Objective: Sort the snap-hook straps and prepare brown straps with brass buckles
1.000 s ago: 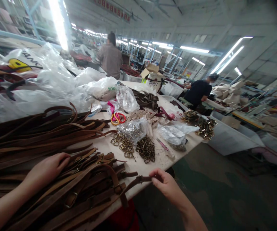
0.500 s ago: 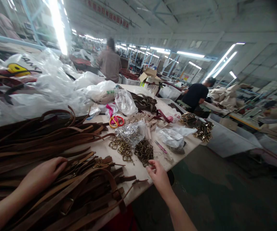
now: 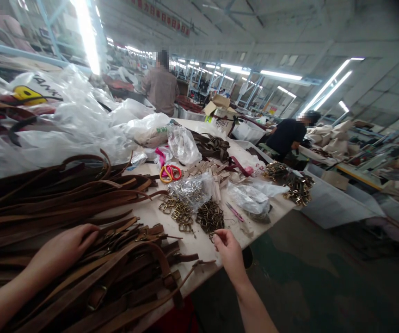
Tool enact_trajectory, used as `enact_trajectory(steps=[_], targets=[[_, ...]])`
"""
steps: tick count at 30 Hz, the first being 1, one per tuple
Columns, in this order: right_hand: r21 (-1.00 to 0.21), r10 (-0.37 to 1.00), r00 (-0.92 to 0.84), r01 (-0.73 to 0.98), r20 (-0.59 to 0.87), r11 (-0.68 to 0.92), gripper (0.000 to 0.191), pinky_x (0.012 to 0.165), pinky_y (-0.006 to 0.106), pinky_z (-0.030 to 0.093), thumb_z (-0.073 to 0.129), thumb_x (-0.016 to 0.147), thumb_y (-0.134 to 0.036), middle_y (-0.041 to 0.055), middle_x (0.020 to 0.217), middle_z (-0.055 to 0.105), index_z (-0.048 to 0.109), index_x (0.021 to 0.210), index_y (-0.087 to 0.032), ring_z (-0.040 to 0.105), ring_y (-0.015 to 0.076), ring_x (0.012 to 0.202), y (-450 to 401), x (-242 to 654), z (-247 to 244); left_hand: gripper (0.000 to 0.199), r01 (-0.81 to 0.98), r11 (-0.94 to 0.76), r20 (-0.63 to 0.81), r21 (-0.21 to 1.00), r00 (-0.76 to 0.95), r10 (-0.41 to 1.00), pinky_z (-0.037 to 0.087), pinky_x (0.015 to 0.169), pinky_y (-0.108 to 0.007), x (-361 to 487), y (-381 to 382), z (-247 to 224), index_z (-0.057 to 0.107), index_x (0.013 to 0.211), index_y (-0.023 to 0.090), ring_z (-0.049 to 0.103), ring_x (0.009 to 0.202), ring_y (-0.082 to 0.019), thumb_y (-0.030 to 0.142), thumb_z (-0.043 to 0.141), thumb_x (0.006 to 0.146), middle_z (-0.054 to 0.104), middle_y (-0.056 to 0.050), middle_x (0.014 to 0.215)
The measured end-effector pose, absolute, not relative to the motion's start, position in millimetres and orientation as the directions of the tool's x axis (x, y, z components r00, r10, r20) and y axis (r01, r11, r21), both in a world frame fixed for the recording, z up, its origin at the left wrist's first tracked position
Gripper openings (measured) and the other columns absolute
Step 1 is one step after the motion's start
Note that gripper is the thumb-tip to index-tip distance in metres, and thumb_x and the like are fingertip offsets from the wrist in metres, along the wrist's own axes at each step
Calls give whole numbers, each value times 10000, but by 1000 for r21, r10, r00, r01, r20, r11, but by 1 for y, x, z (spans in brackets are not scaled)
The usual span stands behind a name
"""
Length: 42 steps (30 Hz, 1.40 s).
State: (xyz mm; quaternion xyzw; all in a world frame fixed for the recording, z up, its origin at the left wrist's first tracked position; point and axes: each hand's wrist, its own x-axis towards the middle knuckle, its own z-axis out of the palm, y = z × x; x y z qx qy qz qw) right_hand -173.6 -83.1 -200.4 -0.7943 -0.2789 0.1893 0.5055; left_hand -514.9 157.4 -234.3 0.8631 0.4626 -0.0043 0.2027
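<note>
My right hand is closed in a pinch on a small brass-coloured buckle at the near edge of a pile of dark buckles. Lighter brass buckles lie just left of that pile, partly under a clear plastic bag. Over on the left, my left hand rests among long brown leather straps, its fingers curled down onto a strap. The fingertips are partly hidden, and several straps carry metal buckles.
Scissors with red and yellow handles and pink-handled snips lie on the table. Crumpled plastic bags are heaped at the back left. Metal clasps hang over the right edge, near white bins. Two people work beyond.
My right hand's fingers have closed at the edge of the dark pile, and a buckle now shows between them. My left hand stays nearly in place. The view has shifted slightly.
</note>
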Motion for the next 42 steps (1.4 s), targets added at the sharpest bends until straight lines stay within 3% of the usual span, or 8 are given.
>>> enact_trajectory(steps=[5,9,14,22,27,34,39,42], targets=[[-974,602,772,-101,-205,-202,328,538,231,463,625,650,-415,-43,652,548,520,861,-185,534,93,547,-84,-181,-184,445,804,-484,-201,346,567,799,413,816,-305,-513,155,-232,550,996,190,582,905,-218,483,273,809,636,-64,1010],[-930,574,747,-361,-336,-74,389,509,166,441,737,543,-353,-67,604,559,527,829,-192,522,59,521,-83,-187,-171,443,807,-475,-206,351,561,802,411,824,-324,-512,155,-230,556,988,190,582,906,-228,480,278,801,636,-68,1004],[-933,569,753,-352,-332,-79,378,527,172,449,735,547,-347,-72,610,561,527,825,-197,533,63,537,-83,-188,-175,421,805,-470,-199,363,560,804,412,822,-326,-514,156,-233,555,989,193,577,920,-230,462,288,805,629,-68,1018],[-970,583,778,-151,-234,-188,276,567,219,452,669,608,-313,-70,632,544,517,802,-190,527,83,552,-75,-183,-189,405,796,-490,-186,356,574,798,418,795,-315,-513,154,-230,563,963,198,590,886,-223,448,275,825,641,-67,984],[-968,636,731,-158,-247,-195,235,573,219,453,680,614,-298,-61,621,547,523,742,-179,545,96,589,-63,-186,-190,397,787,-509,-158,349,585,796,413,810,-305,-513,153,-230,562,963,197,585,901,-219,446,285,827,639,-66,995],[-930,669,660,-341,-340,-137,320,570,219,476,702,598,-313,-37,709,611,507,825,-198,598,104,633,-52,-193,-186,390,788,-480,-181,385,574,799,406,797,-321,-512,147,-218,566,950,191,585,886,-228,437,286,837,638,-72,976],[-746,684,525,-665,-506,-42,327,575,205,489,680,584,-128,-14,744,639,566,882,-197,607,99,660,-52,-188,-186,375,771,-479,-141,419,576,805,406,787,-312,-513,148,-219,580,935,189,588,874,-222,430,313,826,641,-74,962],[-651,698,456,-758,-552,-20,191,578,221,492,656,651,-211,-10,725,623,581,825,-187,598,103,659,-50,-185,-186,372,762,-475,-122,440,574,809,412,776,-296,-515,149,-221,591,921,200,591,856,-212,439,325,821,648,-61,935]])
